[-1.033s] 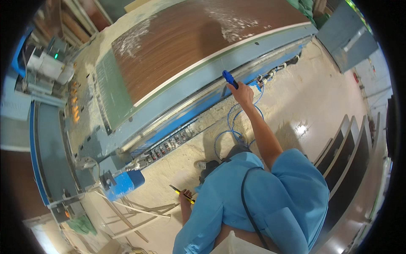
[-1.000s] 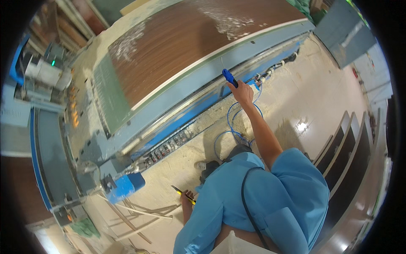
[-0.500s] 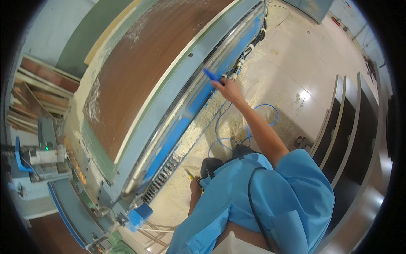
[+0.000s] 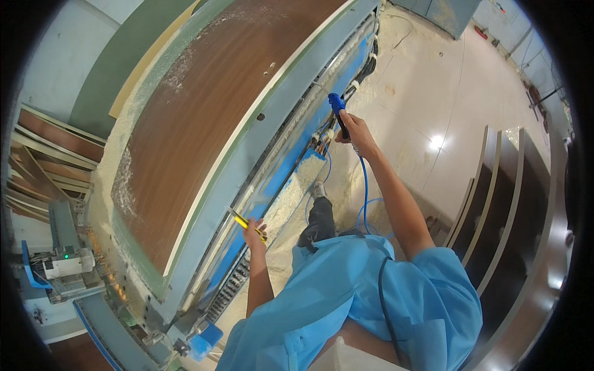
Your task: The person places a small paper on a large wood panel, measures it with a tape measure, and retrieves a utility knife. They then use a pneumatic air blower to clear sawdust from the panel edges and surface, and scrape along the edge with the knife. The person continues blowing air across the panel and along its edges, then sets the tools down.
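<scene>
In my right hand is a blue air blow gun, its handle gripped and its thin nozzle pointing left toward the machine's edge. A blue air hose hangs from it toward the floor. My left hand has its fingers around a yellow utility knife, whose tip points up and left at the grey side of the machine bed. On the bed lies a wide brown wood-grain board, with pale dust along its left part.
Strips of boards are stacked at the far left. A machine unit with a green light sits at lower left. Black cables run along the bed's right side. Dark panels stand at right. Sawdust covers parts of the floor.
My left hand has come up from beside my body with the knife, toward the bed's edge. My right hand has moved slightly right and down, and the blow gun has turned more upright.
</scene>
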The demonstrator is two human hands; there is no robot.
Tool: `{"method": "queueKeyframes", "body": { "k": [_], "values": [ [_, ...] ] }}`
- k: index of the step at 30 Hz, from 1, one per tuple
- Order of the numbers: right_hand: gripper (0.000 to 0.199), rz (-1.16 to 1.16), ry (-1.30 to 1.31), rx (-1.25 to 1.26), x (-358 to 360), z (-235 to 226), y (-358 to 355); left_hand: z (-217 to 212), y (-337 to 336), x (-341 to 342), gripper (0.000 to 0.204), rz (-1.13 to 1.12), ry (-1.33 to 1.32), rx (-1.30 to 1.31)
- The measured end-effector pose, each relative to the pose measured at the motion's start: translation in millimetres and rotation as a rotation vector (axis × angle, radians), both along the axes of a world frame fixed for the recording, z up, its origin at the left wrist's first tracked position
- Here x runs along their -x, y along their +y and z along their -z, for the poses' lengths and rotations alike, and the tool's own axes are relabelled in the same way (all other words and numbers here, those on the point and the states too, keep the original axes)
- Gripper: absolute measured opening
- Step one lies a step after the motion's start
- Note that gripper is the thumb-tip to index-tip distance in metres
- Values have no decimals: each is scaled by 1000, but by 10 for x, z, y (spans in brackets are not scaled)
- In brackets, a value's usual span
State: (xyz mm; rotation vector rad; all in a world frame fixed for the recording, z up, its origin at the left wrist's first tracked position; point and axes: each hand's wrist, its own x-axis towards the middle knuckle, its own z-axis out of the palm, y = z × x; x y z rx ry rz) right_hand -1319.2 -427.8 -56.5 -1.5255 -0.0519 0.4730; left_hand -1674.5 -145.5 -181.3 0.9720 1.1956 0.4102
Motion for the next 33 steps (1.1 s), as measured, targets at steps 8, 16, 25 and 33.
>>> {"method": "queueKeyframes", "body": {
  "k": [8,16,25,33],
  "values": [
    [55,-322,178,69,-1144,-112,584,-72,685,-1642,22,48,-131,-194],
    [41,268,-67,161,-1978,-349,406,-271,1238,-3098,40,184,-56,-384],
    [40,105,29,64,-2777,-359,137,-381,1110,-4784,55,434,-77,-586],
    [49,86,-249,573,-4322,-176,-565,37,694,-5922,74,279,68,-667]
  ]
}}
